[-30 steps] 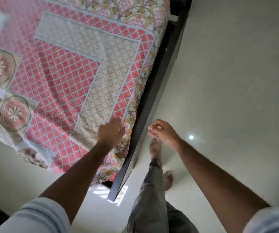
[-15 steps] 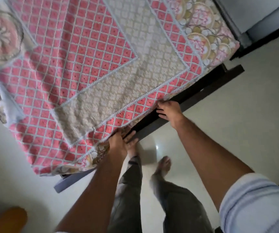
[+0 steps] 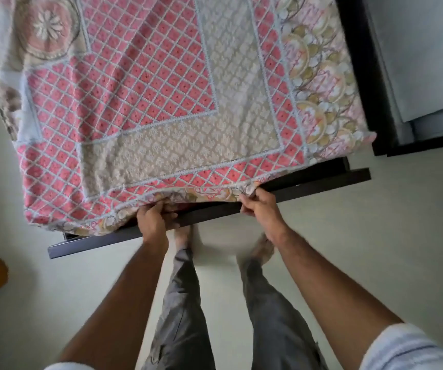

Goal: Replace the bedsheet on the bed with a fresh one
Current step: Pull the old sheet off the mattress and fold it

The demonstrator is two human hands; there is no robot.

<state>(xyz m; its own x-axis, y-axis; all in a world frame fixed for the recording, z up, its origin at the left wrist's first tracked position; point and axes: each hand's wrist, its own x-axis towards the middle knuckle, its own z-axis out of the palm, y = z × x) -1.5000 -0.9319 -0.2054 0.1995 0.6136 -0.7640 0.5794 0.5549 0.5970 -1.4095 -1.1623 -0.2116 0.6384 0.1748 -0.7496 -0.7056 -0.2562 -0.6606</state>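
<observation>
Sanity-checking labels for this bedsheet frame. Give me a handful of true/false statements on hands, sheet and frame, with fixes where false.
1. Both hands grip the bedsheet at the near edge of the bed. True: the left hand and the right hand each have fingers curled on the hem of the bedsheet.
2. The bedsheet is plain white. False: it has a pink lattice pattern with a beige band and a floral border.
3. The bed frame is dark. True.
4. The person wears shoes. False: the feet look bare, though blurred.
5. The mattress is already stripped. False: the patterned sheet still covers it.
</observation>
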